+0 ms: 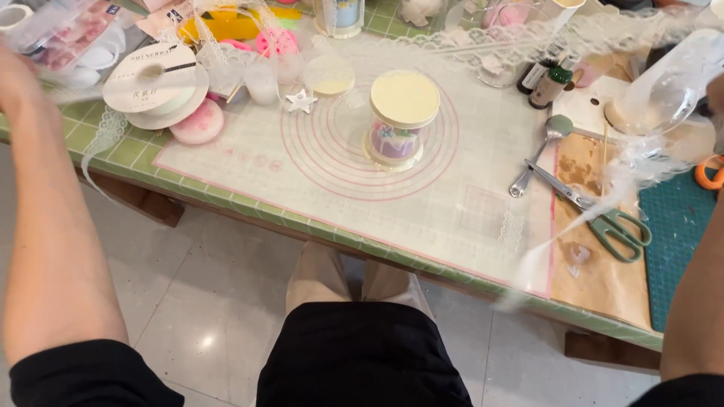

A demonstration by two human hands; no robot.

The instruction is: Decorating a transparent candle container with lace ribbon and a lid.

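A white lace ribbon (528,41) stretches, blurred by motion, across the far side of the table between my two spread arms. My left hand (16,79) is raised at the far left, blurred, and seems closed on one end of it. Only a sliver of my right hand (716,94) shows at the right edge, its fingers out of sight. A loose tail of lace (596,203) streams down from there over the scissors. At the mat's centre stands a clear round box with a cream lid (404,99) and a small purple cake inside.
A white baking mat with pink rings (317,188) covers the green gridded table. On it lie a ribbon spool (154,83), a pink disc (200,124) and a white star (300,100). A spoon (537,158), green-handled scissors (607,222), small bottles (549,79) and a clear dome (671,83) are on the right.
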